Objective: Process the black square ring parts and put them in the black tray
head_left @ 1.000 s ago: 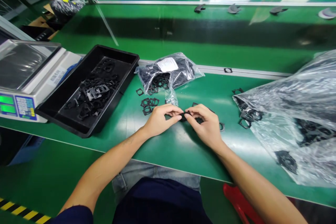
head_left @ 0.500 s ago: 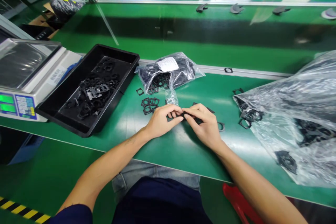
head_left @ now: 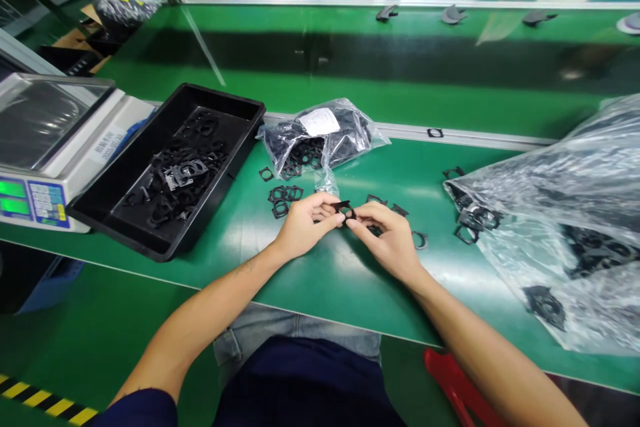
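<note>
Between my two hands, above the green table, is a small black plastic frame (head_left: 344, 205) with a round hole. My left hand (head_left: 307, 223) pinches its left side between thumb and fingers. My right hand (head_left: 390, 237) grips the right side the same way; whether it is one part or two fitted together I cannot tell. Several flat square black rings (head_left: 285, 200) lie on the table left of my hands. More black parts (head_left: 420, 239) lie beyond and to the right of my right hand, partly hidden by it.
A black tray (head_left: 175, 247) of loose black parts stands at left beside a weighing scale (head_left: 35, 203). Behind my hands rests a clear bag (head_left: 355, 123) of black rings. A large plastic bag (head_left: 565, 167) spills parts at right. A metal rail (head_left: 480, 139) crosses the table.
The black frame has tilted up and now shows its hole between my fingers. My fingertips have moved slightly apart. A co-worker's hand at the far table has moved back from the parts there.
</note>
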Demonstrator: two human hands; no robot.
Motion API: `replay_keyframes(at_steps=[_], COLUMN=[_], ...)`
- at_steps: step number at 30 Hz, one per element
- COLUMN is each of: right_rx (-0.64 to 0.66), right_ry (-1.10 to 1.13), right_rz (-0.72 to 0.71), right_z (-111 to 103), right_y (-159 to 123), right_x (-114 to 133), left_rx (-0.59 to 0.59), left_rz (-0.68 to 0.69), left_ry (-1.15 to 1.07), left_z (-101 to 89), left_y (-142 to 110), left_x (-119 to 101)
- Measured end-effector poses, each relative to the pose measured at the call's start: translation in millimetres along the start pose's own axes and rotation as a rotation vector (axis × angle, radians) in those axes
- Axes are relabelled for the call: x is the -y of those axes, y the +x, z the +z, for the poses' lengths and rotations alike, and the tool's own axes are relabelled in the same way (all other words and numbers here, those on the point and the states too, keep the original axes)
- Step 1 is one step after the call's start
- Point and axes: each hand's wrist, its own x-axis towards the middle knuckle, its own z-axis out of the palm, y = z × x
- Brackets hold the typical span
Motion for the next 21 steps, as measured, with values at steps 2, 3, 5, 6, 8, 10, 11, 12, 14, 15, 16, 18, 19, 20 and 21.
replay_keyframes(at_steps=[2, 3, 5, 6, 8, 10, 11, 12, 14, 15, 16, 18, 19, 20, 21], right_rx=[-0.006, -0.018, -0.042, -0.051, -0.064, -0.07, -0.067, -0.059, -0.041, -0.032, -0.025, -0.013, -0.006, -0.003, -0.005], right_ry=[-0.002, -0.004, -0.007, -0.011, -0.029, -0.039, -0.036, -0.03, -0.01, 0.0, 0.009, 0.022, 0.021, 0.017, 0.009], right_rz=[-0.011, -0.014, -0.015, -0.017, -0.02, -0.016, -0.009, 0.001, 0.023, 0.032, 0.039, 0.039, 0.034, 0.027, 0.022], right_z=[-0.1, 0.0, 0.0, 0.1, 0.2, 0.3, 0.4, 0.4, 0.6, 0.6, 0.6, 0.7, 0.6, 0.6, 0.5], right_y=[0.0, -0.1, -0.3, -0.5, -0.7, -0.8, -0.7, -0.6, -0.4, -0.3, -0.3, -0.6, -0.8, -0.9, -1.1], right_x=[0.6, 1.0, 1.7, 2.0, 2.6, 2.7, 2.5, 2.2, 1.4, 1.1, 0.9, 0.9, 1.0, 1.2, 1.5], left_rx=[0.009, 0.011, 0.012, 0.013, 0.018, 0.03, 0.035, 0.037, 0.029, 0.019, 0.007, -0.009, -0.011, -0.011, -0.011], left_rz=[-0.004, -0.004, -0.001, -0.001, 0.004, 0.026, 0.047, 0.072, 0.115, 0.122, 0.118, 0.082, 0.059, 0.038, 0.022], left_ry=[0.009, 0.013, 0.025, 0.032, 0.053, 0.084, 0.102, 0.12, 0.138, 0.134, 0.12, 0.079, 0.058, 0.041, 0.026], left_z=[0.2, 0.3, 0.2, 0.2, 0.1, 0.2, 0.2, 0.3, 0.3, 0.3, 0.2, 0.2, 0.2, 0.1, 0.0], left_y=[-0.1, -0.1, -0.2, -0.3, -0.6, -1.1, -1.3, -1.5, -1.4, -1.1, -0.8, 0.0, 0.5, 0.9, 1.3], left_x=[0.3, 0.5, 0.7, 0.7, 0.2, -1.1, -1.8, -2.5, -3.1, -2.9, -2.5, -1.5, -1.2, -1.1, -1.2])
